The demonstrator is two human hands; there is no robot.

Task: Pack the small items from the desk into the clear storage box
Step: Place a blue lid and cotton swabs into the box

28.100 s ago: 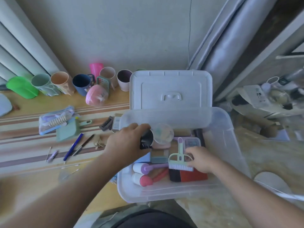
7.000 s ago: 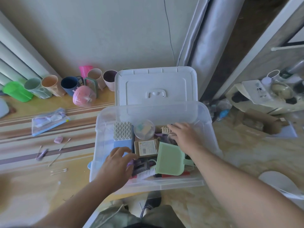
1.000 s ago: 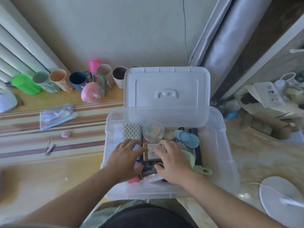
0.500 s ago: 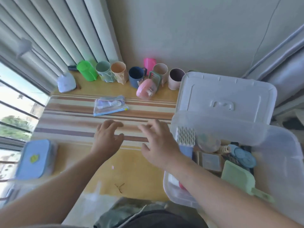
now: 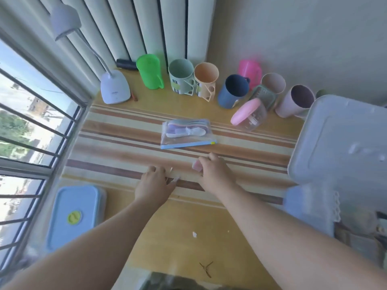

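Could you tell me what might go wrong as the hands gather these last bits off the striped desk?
The small pink item at the right hand fingertips looks barely held and could slip. The thin sticks by the left hand lie flat, so they may scatter. The zip pouch farther back could get overlooked.

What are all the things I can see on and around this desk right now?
Desk lamp: 1, white, back left corner.
Cups: 7, green, mint, peach, navy, pink, beige, mauve; row along the back.
Jar: 1, clear with pink lid, tipped, before the cups.
Zip pouch: 1, clear with blue edge, mid desk.
Lidded container: 1, blue, near left by the window.
Storage box: 1, clear, white lid open, right edge.
Pink item: 1, small, at the right fingertips.
Left hand: on the striped mat, over thin small items.
Right hand: pinching the pink item.
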